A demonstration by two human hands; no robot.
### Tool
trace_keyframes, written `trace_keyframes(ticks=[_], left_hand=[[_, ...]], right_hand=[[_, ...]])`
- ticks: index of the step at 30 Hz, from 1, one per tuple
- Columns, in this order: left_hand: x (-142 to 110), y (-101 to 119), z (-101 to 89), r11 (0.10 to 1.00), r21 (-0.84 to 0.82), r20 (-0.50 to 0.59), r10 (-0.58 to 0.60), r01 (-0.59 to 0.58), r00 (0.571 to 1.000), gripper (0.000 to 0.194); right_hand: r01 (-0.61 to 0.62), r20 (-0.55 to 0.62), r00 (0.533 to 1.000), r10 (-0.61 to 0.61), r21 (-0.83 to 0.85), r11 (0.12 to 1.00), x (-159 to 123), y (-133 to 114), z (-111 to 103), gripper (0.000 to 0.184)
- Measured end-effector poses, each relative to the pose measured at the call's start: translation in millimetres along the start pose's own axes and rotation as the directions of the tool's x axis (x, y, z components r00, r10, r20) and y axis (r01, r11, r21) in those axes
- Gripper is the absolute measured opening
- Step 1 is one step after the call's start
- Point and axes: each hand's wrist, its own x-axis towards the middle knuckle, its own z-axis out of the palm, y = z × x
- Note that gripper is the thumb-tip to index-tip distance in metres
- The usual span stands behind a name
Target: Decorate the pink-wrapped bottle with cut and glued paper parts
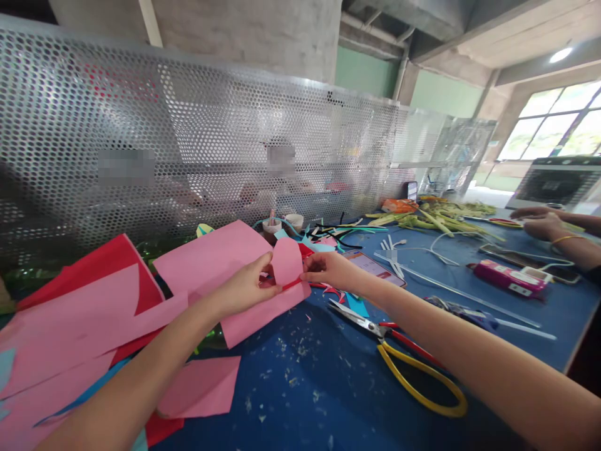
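Pink cutout [287,260] of paper, rounded on top, is held upright over the blue table [286,407]. At left lie red sheets [101,263] and pink sheets [89,319]. Then the left hand [248,285] has its grip closed, thumb and fingers on the cutout's left edge. The right hand [331,269] has its grip pinched on a red strip [293,283] at the cutout's base. Further right lie scissors [378,331], and farthest is another person's hand [542,223].
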Motion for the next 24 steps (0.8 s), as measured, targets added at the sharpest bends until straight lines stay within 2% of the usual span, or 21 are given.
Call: trace_keyframes(ticks=[7,12,19,24], left_hand=[[-1,0,-0.7,0.999,0.033,-0.015,-0.011,0.012,1.0,0.046],[0,-2,-0.7,1.0,0.026,0.013,0.017,-0.017,1.0,0.039],[-2,4,0.1,0.999,0.035,0.016,0.027,-0.027,1.0,0.054],[-4,12,-6.1,0.999,0.039,0.016,0.031,-0.031,0.999,0.04]], right_hand=[[-0.02,0.022,1.0,0.019,0.008,1.0,0,0,-1,0.028],[-0.018,0.004,1.0,0.018,0.017,1.0,0,1,2,0.029],[-0.024,0.012,1.0,0.024,-0.028,0.999,-9,-10,0,0.022],[-0.056,0.029,0.998,0.056,-0.002,0.998,-25,-15,-3,0.036]])
